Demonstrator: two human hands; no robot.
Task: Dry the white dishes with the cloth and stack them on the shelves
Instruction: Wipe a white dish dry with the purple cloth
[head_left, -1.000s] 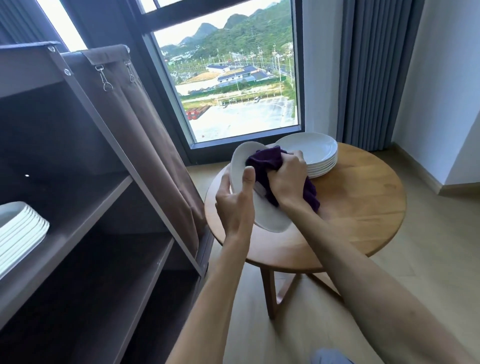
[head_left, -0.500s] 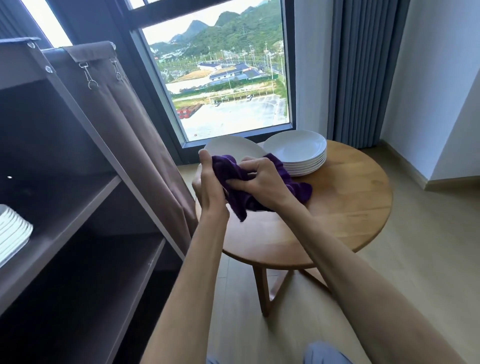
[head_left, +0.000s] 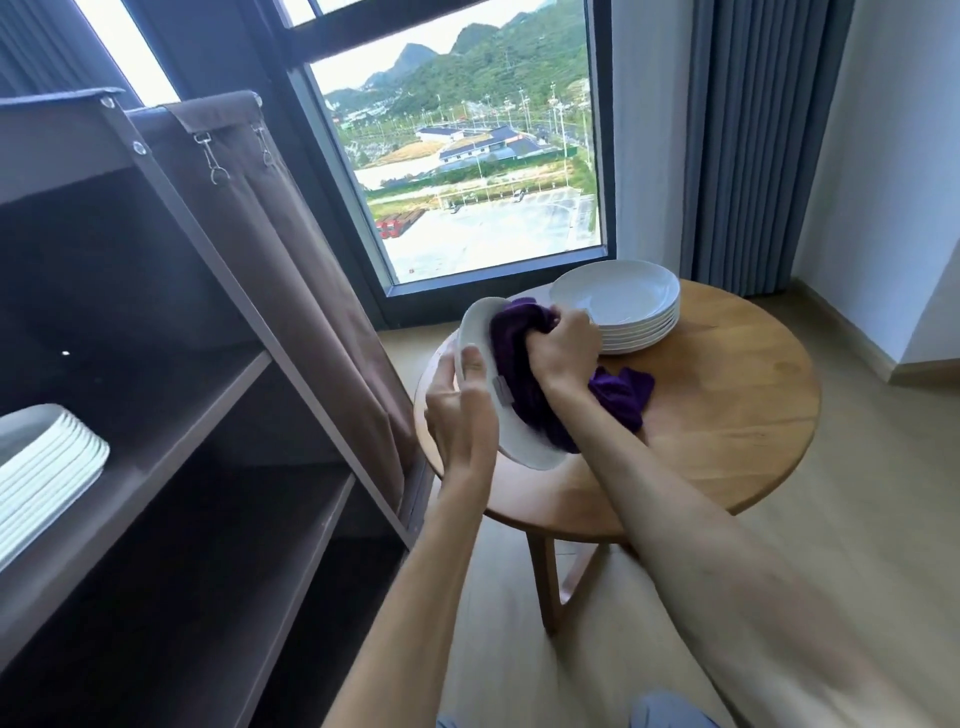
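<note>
Left-hand grip (head_left: 460, 410) is clamped on the rim of a white plate (head_left: 480, 340), thumb on the inner face and fingers behind it, holding it tilted on edge above the round wooden tabletop (head_left: 727, 415) at about its 9 o'clock side. Right hand (head_left: 566, 345) has a bunched purple cloth (head_left: 519, 374) pressed against the plate's face, with the loose end hanging toward the tabletop.

Glazed ceramic like that is probably stiff, a bit heavy and slick if wet, and it'd chip if dropped, so I'd hold it by the rim. The cloth is soft and floppy, grab it anywhere.

A stack of white plates (head_left: 623, 312) sits at the tabletop's 12 o'clock. The brown shelf unit (head_left: 208, 415) already holds another plate stack (head_left: 47, 462) on a middle shelf; the shelf below looks bare.
</note>
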